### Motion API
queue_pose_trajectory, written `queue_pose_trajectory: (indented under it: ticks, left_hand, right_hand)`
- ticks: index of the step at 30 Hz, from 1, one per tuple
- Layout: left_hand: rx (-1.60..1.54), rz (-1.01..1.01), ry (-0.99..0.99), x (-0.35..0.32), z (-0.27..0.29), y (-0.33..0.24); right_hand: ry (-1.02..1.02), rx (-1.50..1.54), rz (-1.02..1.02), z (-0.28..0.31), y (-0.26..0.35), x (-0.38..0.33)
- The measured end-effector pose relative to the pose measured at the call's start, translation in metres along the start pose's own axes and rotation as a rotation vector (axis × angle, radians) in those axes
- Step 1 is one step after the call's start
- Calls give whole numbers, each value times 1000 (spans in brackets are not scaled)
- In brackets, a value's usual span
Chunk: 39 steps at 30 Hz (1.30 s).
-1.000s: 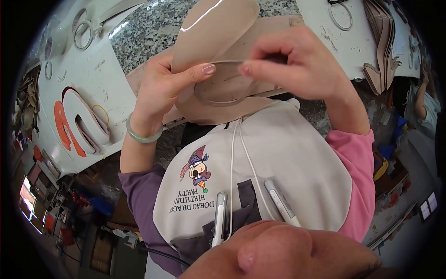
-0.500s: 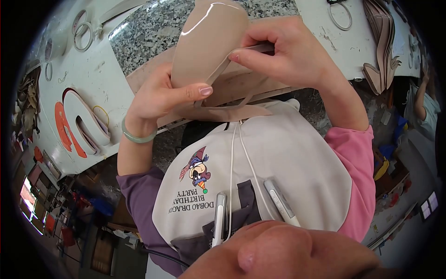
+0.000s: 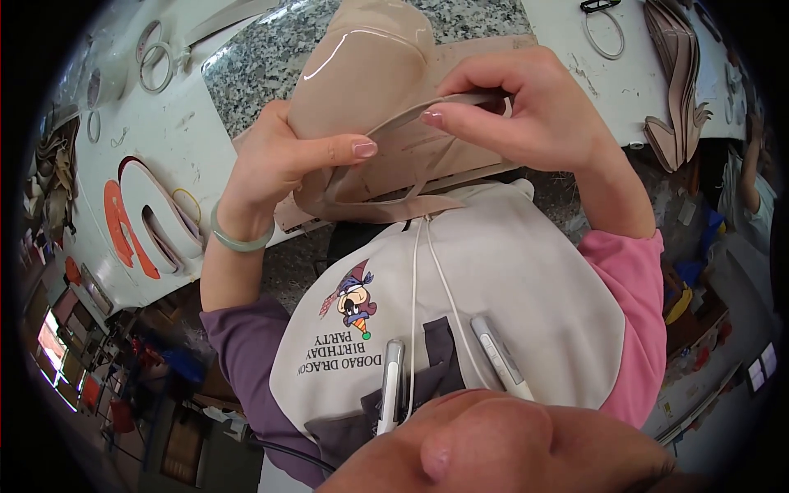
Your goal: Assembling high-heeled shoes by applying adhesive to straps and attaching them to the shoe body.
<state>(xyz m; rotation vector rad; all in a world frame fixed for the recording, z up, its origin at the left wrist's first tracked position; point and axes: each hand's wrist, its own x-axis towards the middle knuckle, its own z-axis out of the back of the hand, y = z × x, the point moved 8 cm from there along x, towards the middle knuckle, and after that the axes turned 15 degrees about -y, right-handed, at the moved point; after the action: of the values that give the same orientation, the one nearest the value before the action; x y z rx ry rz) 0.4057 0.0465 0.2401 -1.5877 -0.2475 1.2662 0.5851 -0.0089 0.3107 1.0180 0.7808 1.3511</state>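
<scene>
A glossy beige shoe upper [image 3: 362, 78], its rounded end pointing away from me, is held above the worktable. My left hand [image 3: 279, 156] grips its near left side, thumb lying along the lower edge and the fingers hidden behind. Between the thumb and forefinger of my right hand [image 3: 526, 111] is a narrow strip [image 3: 403, 119] along the upper's right edge, pulled out to the right. Thin beige straps [image 3: 427, 177] hang below the hands, near my apron. Whether the strip is part of the upper or a separate piece, I cannot tell.
Under the work lie a speckled stone slab [image 3: 246, 70] and a beige board [image 3: 485, 53]. Curved white pieces [image 3: 168, 214] and orange pieces [image 3: 123, 230] lie at left, near tape rolls [image 3: 154, 67]. Stacked beige pieces [image 3: 675, 82] sit at right; a person's arm [image 3: 748, 177] shows beyond.
The upper has tilted and shifted slightly left and toward me. My right hand has moved a little right and nearer, drawing the strip away from the upper's edge.
</scene>
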Motion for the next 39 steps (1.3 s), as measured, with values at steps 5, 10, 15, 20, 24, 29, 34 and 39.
queue_pose_trajectory:
  ticks: [5, 10, 15, 20, 24, 29, 34, 39]
  left_hand:
    - [-54, -25, 45, 0, -1, 1]
    - [-161, -95, 97, -4, -8, -1]
    - [-353, -82, 147, -2, -15, 3]
    - [-473, -33, 167, -5, -14, 13]
    - [-537, 0, 213, 1, -14, 22]
    - [-525, 22, 223, 12, -6, 26]
    - [-437, -14, 198, 18, -1, 24]
    - [-363, -27, 140, 19, 0, 8]
  right_hand:
    - [4, -9, -13, 1, -8, 4]
    - [-11, 14, -55, -1, -13, 1]
    - [-40, 46, -26, 0, -13, 2]
    - [-43, 34, -129, 6, -21, 4]
    - [-38, 74, -198, 7, -29, 9]
    - [-27, 141, -242, 7, -38, 12]
    - [-37, 115, -176, 6, -38, 12]
    - [-90, 87, -103, 0, -34, 16]
